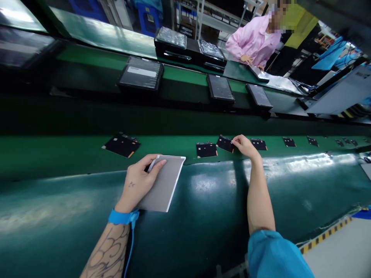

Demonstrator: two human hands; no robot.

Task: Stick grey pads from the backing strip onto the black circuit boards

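Observation:
My left hand (145, 173) is closed on a thin grey panel with white edges (162, 187), its thumb lying on top near the upper edge. The panel is held tilted above the near work surface. Farther right, my right hand (245, 146) pinches the right corner of a thin black panel (224, 143) with small pale marks. That piece rests on the green belt, close beside another black panel (206, 150) with an orange tab. On the belt's left part lies a larger-looking black panel (121, 145), beyond my left hand.
More black panels (259, 144) lie spaced along the green belt (174, 144) to the right. Behind it, a second line carries dark trays (142, 73). A co-worker in a pink jacket (255, 40) handles a tray at the far side. A blue wrist strap cord (130, 247) hangs from my left wrist.

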